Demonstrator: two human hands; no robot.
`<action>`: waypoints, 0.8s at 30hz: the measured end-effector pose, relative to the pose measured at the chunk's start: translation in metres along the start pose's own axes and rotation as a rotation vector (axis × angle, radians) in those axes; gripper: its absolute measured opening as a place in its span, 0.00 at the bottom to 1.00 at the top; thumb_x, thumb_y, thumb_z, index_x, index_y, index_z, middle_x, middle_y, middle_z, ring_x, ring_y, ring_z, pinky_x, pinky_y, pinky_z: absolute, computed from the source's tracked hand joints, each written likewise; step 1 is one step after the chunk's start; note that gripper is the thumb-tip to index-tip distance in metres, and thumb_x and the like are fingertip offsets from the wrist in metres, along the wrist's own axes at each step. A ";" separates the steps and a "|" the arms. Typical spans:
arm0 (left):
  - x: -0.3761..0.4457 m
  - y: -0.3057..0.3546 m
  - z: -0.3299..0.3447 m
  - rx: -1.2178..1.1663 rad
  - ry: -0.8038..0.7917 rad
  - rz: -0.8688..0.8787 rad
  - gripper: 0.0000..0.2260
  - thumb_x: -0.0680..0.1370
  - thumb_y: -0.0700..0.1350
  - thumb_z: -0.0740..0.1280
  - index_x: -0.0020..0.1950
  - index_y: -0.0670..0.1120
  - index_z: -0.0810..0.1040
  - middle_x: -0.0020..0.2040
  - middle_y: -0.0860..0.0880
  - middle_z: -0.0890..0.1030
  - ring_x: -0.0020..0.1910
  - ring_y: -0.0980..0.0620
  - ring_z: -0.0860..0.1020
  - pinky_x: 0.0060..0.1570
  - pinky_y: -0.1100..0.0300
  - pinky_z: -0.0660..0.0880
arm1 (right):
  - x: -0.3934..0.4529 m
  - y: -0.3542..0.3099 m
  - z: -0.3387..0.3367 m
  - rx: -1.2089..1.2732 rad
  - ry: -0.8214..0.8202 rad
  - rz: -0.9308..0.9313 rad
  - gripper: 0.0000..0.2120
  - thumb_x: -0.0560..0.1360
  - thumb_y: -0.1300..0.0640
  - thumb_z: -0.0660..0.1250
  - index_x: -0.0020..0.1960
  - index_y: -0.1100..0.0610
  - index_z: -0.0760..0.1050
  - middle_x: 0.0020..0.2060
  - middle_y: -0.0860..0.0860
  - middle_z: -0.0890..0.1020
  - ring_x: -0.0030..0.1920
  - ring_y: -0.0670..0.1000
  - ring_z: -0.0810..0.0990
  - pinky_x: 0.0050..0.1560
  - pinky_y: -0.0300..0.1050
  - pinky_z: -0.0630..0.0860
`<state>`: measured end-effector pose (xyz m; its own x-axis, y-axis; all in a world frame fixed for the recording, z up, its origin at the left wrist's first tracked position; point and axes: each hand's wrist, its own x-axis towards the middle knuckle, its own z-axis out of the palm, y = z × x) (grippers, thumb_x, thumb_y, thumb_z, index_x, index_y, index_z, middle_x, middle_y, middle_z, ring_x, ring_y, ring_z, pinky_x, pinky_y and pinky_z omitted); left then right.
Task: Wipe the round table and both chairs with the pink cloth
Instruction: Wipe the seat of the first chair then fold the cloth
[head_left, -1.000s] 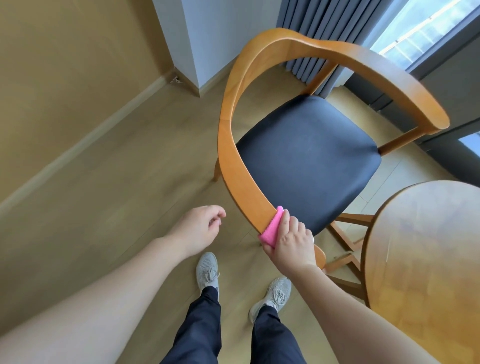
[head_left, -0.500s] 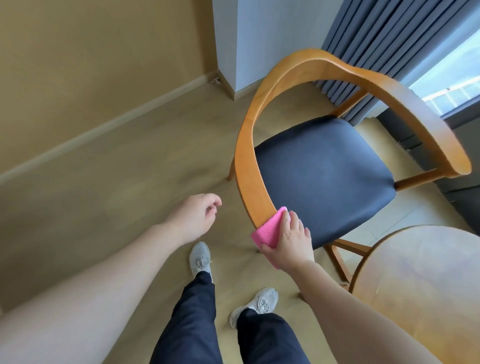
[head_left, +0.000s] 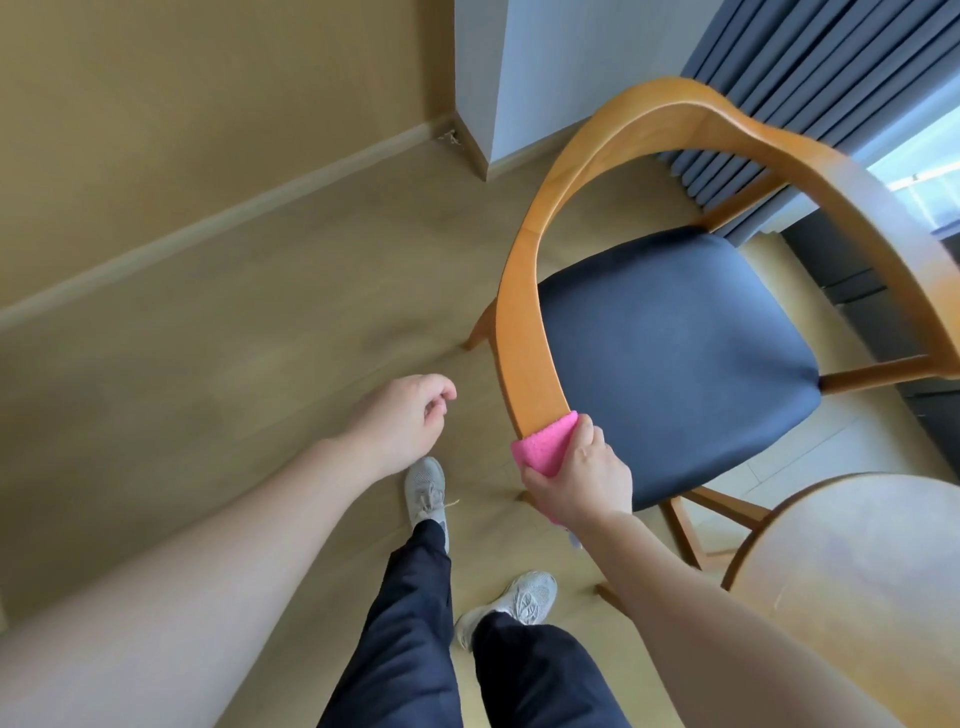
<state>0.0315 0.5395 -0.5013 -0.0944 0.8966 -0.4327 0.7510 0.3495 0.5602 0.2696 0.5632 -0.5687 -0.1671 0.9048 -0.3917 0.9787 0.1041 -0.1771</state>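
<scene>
The right hand (head_left: 582, 480) grips a folded bright pink cloth (head_left: 545, 448), its fingers curled over the top of the cloth and its thumb under the near edge. The cloth is pressed against the near end of the curved honey-coloured wooden armrest rail (head_left: 524, 332) of a wooden armchair with a dark navy padded seat (head_left: 675, 358). That rail sweeps up from the cloth, arcs round the far side of the seat and comes back down on the right, where it runs out of the frame. The cloth wraps the tip of the rail, so the wood beneath it is hidden. Thin wooden legs and stretchers show below the seat on the near right.

The left hand (head_left: 402, 421) hangs in the air to the left of the chair, apart from it, with its fingers loosely curled and nothing in them.

At the near right, part of the round light wooden counter (head_left: 857, 587) shows, its edge just beside the chair's lower frame and partly behind the right forearm.

Below the hands are the person's legs in dark navy trousers (head_left: 410, 623) and two pale grey mesh trainers (head_left: 519, 597) on a pale wood-grain floor (head_left: 208, 364). A beige wall with a skirting board (head_left: 156, 130) fills the far left, a white wall corner (head_left: 545, 67) stands far in the middle, and pleated blue-grey curtains (head_left: 810, 73) hang at the far right beside a bright window.
</scene>
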 end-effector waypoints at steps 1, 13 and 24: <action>0.006 -0.002 -0.005 0.003 -0.007 0.002 0.11 0.79 0.41 0.59 0.58 0.49 0.77 0.46 0.56 0.76 0.40 0.52 0.73 0.45 0.56 0.75 | 0.007 -0.009 -0.001 0.012 0.007 0.015 0.39 0.66 0.28 0.61 0.63 0.55 0.60 0.49 0.48 0.73 0.46 0.52 0.77 0.40 0.46 0.74; 0.073 -0.028 -0.057 -0.022 -0.029 0.012 0.11 0.78 0.40 0.59 0.58 0.48 0.77 0.49 0.53 0.79 0.41 0.50 0.75 0.47 0.54 0.76 | 0.085 -0.080 -0.022 0.077 0.013 0.182 0.31 0.66 0.32 0.62 0.55 0.54 0.62 0.48 0.50 0.73 0.46 0.54 0.77 0.45 0.49 0.77; 0.098 -0.033 -0.076 -0.045 -0.023 0.047 0.12 0.78 0.39 0.59 0.58 0.47 0.77 0.45 0.55 0.77 0.38 0.50 0.73 0.45 0.54 0.75 | 0.088 -0.089 -0.028 0.120 -0.007 0.245 0.31 0.66 0.32 0.63 0.56 0.53 0.61 0.50 0.49 0.72 0.48 0.52 0.75 0.45 0.47 0.75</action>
<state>-0.0522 0.6369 -0.5086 -0.0444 0.9058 -0.4215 0.7238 0.3199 0.6113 0.1716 0.6455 -0.5625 0.0714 0.8940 -0.4423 0.9689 -0.1674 -0.1820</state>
